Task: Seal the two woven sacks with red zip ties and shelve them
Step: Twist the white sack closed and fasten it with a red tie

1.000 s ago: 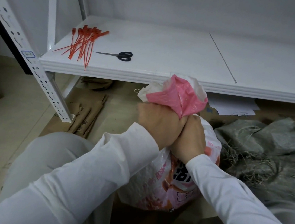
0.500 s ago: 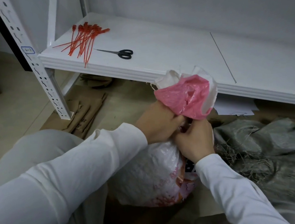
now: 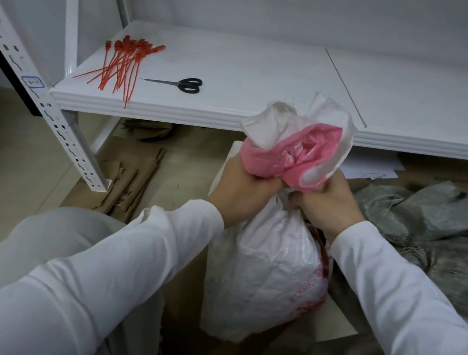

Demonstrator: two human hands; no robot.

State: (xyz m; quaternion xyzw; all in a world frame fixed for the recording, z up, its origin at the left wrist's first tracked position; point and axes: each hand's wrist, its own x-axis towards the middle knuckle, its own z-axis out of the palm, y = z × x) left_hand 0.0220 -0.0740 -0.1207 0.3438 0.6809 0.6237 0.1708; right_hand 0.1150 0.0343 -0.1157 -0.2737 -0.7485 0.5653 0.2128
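Where the two hands meet just right of frame centre, the white woven sack stands upright on cardboard laid on the floor. Its body bulges, and pink lettering runs down its lower right side. The sack's neck is bunched into a pink-and-white ruffle above the hands and overlaps the shelf's front lip in the picture.

Left hand: fingers curled tight round the gathered neck from the left.
Right hand: clamped on the same neck from the right, slightly lower in frame, thumb turned in toward the sack. Whether the two hands touch each other cannot be told.

Grey woven sack: slumped and crumpled at the right of the frame, just beside the white one, with frayed strands loose on top.

Red zip ties: a loose fan in the upper left, lying on the white shelf near its left end.
Black-handled scissors: just right of the ties, blades together, tips pointing toward them.

A perforated upright post carries the shelf's left corner. Flattened cardboard lies on the floor by the post's foot. White paper sheets sit under the shelf, right of centre.

White long sleeves cover both forearms. A light grey trouser knee fills the lower left.
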